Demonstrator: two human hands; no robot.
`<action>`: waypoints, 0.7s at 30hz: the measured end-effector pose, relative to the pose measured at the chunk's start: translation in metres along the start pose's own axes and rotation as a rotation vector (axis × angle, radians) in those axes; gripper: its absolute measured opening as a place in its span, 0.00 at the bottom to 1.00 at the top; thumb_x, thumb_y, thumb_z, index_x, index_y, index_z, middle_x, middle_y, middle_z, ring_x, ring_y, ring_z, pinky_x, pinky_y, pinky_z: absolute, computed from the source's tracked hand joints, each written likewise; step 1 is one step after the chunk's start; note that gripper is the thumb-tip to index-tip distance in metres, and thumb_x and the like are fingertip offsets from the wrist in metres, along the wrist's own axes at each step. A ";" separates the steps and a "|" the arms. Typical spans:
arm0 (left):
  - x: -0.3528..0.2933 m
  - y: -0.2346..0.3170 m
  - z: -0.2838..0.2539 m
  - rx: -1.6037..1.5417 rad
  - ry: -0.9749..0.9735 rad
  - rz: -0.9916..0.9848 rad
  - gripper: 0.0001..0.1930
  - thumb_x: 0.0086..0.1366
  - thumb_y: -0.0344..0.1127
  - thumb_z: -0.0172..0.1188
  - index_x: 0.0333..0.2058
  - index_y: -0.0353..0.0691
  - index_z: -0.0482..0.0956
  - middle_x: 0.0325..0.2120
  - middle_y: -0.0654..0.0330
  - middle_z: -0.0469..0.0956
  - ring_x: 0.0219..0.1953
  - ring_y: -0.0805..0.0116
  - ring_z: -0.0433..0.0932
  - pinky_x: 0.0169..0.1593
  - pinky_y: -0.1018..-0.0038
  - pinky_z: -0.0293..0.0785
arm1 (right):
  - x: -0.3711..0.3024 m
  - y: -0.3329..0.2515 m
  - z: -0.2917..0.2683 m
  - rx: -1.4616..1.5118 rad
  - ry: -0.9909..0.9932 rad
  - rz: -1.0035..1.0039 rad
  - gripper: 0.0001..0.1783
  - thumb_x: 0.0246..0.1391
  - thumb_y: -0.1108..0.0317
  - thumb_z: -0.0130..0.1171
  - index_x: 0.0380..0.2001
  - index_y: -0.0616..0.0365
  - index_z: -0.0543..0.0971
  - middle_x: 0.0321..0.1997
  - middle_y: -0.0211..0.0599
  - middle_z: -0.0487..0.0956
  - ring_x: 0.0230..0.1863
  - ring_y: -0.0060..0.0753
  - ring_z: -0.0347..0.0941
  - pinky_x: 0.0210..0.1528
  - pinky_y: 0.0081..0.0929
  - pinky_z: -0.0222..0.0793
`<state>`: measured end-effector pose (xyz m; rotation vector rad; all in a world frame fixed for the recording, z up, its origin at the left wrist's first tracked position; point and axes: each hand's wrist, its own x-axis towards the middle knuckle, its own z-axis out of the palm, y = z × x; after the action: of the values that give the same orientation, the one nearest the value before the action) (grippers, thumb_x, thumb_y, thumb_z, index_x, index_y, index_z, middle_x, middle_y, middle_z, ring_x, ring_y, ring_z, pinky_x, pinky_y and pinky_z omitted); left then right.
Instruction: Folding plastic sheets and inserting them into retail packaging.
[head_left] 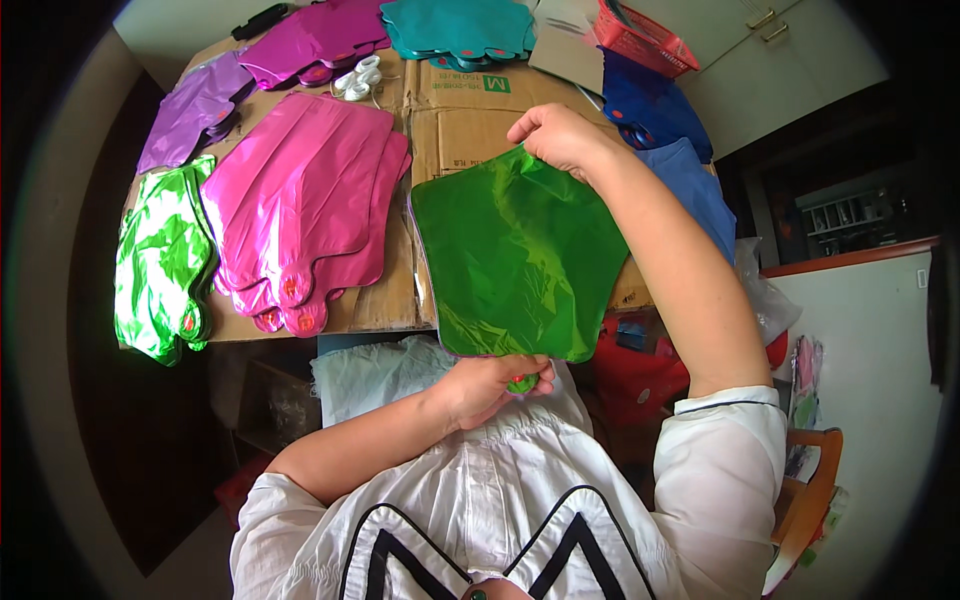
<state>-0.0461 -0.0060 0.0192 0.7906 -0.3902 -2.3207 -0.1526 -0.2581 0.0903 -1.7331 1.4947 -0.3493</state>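
A flat, shiny green foil piece (520, 260) is held out in front of me, wide and many-sided, with a small rounded tab at its near end. My right hand (563, 140) pinches its far edge, the arm reaching along the right side. At the near edge, close to my lap, my left hand (492, 388) has its fingers closed on the tab, where a bit of green and a red spot show. The foil hangs over the table's front edge, its surface slightly creased.
Flattened cardboard (470, 125) covers the table. Around it lie foil stacks: pink (300, 190), bright green (160, 260), purple (195, 110), magenta (320, 40), teal (460, 28) and blue (655, 105). White string coils (358, 78) and a red basket (648, 38) stand farther back. A wooden chair (808, 500) is at right.
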 end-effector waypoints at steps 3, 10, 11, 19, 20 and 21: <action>0.001 0.000 -0.007 -0.226 -0.097 -0.058 0.08 0.62 0.31 0.55 0.37 0.34 0.76 0.33 0.57 0.77 0.35 0.68 0.77 0.44 0.74 0.73 | -0.001 -0.001 -0.001 -0.039 -0.017 0.015 0.15 0.45 0.81 0.48 0.37 0.63 0.78 0.30 0.35 0.77 0.27 0.22 0.70 0.27 0.22 0.65; -0.003 0.006 -0.011 -0.355 -0.207 -0.106 0.09 0.63 0.34 0.54 0.37 0.33 0.75 0.34 0.55 0.77 0.36 0.66 0.77 0.46 0.72 0.74 | -0.004 0.001 0.000 -0.018 -0.006 0.017 0.15 0.45 0.80 0.46 0.34 0.61 0.80 0.26 0.37 0.78 0.22 0.23 0.70 0.22 0.25 0.64; -0.002 0.008 -0.011 -0.361 -0.230 -0.098 0.10 0.64 0.34 0.54 0.38 0.33 0.75 0.34 0.56 0.77 0.37 0.66 0.77 0.46 0.72 0.74 | -0.003 0.003 -0.001 -0.014 0.002 0.001 0.15 0.45 0.80 0.46 0.34 0.61 0.80 0.25 0.37 0.78 0.22 0.24 0.70 0.22 0.25 0.64; -0.006 0.010 -0.018 -0.324 -0.285 -0.079 0.14 0.65 0.38 0.54 0.43 0.33 0.73 0.37 0.56 0.76 0.39 0.67 0.77 0.49 0.71 0.72 | -0.003 0.002 0.000 -0.062 0.018 -0.028 0.15 0.44 0.79 0.46 0.33 0.59 0.81 0.27 0.38 0.80 0.24 0.25 0.72 0.25 0.25 0.67; -0.006 0.011 -0.016 -0.300 -0.265 -0.073 0.14 0.65 0.38 0.54 0.43 0.33 0.73 0.37 0.56 0.76 0.39 0.67 0.77 0.49 0.71 0.72 | -0.004 0.001 0.000 -0.070 0.013 -0.024 0.15 0.44 0.79 0.46 0.33 0.59 0.81 0.27 0.38 0.80 0.24 0.25 0.72 0.25 0.25 0.67; -0.006 0.011 -0.015 -0.302 -0.255 -0.074 0.13 0.65 0.38 0.55 0.41 0.34 0.74 0.36 0.56 0.76 0.38 0.67 0.76 0.48 0.71 0.72 | -0.004 0.001 0.001 -0.070 0.019 -0.025 0.15 0.45 0.79 0.46 0.33 0.59 0.81 0.28 0.38 0.80 0.25 0.25 0.73 0.26 0.25 0.67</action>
<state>-0.0276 -0.0112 0.0148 0.3701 -0.1134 -2.4788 -0.1536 -0.2535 0.0901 -1.8092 1.5165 -0.3309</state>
